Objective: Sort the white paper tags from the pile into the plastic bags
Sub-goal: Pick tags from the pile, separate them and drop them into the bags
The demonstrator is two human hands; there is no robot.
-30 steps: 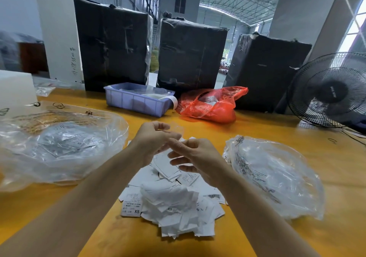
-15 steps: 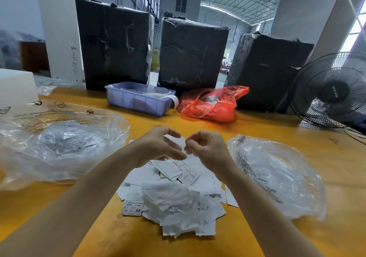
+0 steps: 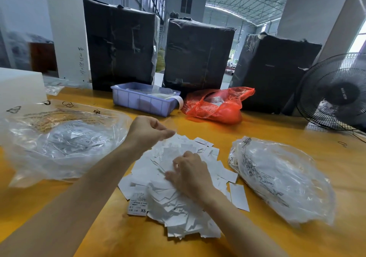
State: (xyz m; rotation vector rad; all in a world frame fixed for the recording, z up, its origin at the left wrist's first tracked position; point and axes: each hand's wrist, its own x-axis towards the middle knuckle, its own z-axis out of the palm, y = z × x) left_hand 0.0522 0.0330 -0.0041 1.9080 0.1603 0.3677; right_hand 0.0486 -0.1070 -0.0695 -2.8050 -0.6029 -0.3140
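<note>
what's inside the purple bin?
The purple bin holds clear plastic wrapping and something white, and a white strip hangs over its right rim. Its front wall hides whatever lies deeper, so the rest cannot be told.

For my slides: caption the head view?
Right hand digs into tag pile between two clear bags, left hand hovering.

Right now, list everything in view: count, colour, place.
paper tags: one loose pile, white, table centre
clear plastic bags: two, holding tags, left and right of pile
tray: one, lilac, behind pile
red bag: one, right of tray
wrapped boxes: three, black, table's far edge
fan: one, black, far right
table: one, yellow-orange
hands: left hand raised above the pile's far edge, fingers curled; right hand on the pile
</note>
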